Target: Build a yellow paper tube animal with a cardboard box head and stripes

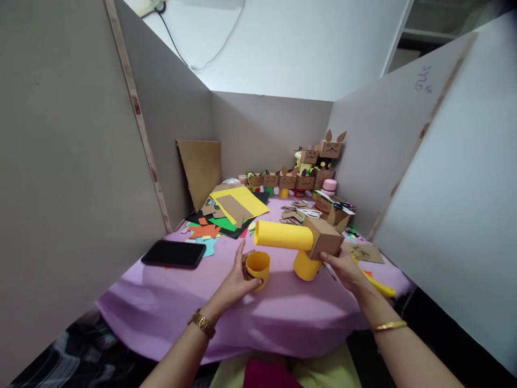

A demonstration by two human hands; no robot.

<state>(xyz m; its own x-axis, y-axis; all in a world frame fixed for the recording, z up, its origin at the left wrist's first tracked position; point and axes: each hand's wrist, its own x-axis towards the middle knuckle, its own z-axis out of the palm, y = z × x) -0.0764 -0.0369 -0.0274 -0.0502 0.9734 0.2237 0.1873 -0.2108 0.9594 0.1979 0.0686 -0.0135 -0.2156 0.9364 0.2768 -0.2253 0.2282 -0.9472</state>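
Note:
My left hand [236,280] is closed around a short yellow paper cup [262,264], its open mouth facing up near the table's front. My right hand [345,268] grips a small brown cardboard box [328,237] by its lower edge, thumb in front and the other fingers mostly hidden. A long yellow paper tube [285,235] sticks out leftward from the box's side. Beneath the box is another short yellow paper cylinder [306,266]; whether it is joined to the box I cannot tell.
A black phone [173,254] lies at left, near coloured paper scraps and yellow sheets [258,201]. White-handled scissors [310,213] lie among cardboard pieces. Several box-headed animal figures [287,181] stand at the back. A yellow tool [382,288] lies behind my right forearm. Grey panels enclose three sides.

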